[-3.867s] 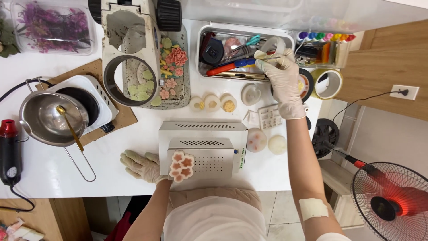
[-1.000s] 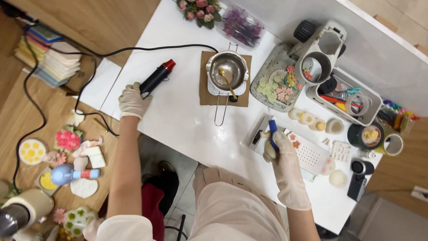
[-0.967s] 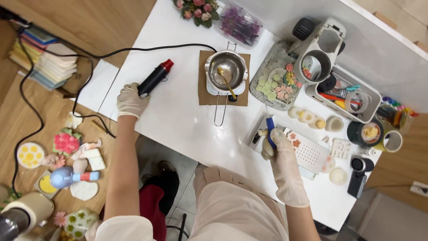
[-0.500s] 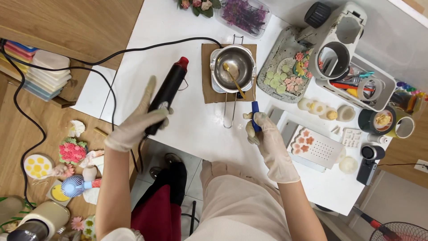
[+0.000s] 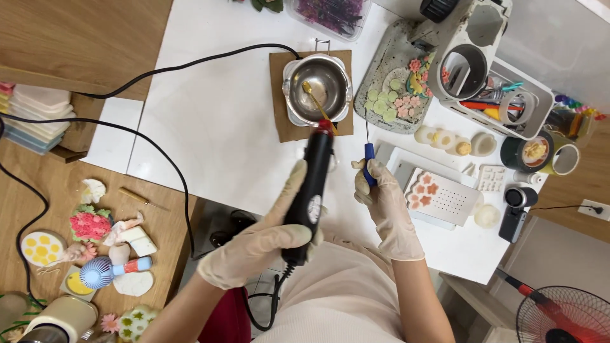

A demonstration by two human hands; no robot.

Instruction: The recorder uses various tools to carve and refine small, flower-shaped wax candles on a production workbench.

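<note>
Over white table (image 5: 210, 121), left hand (image 5: 260, 244) (fingers wrapped) has raised heat gun (image 5: 309, 190) beside right hand (image 5: 384, 203), pinching blue-handled tool (image 5: 368, 155).

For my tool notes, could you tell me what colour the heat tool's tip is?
Red, on a black heat tool held in the left hand; head view.

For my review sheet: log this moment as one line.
left hand: grips black heat tool | right hand: grips blue-handled pick | metal pot: ahead
</note>
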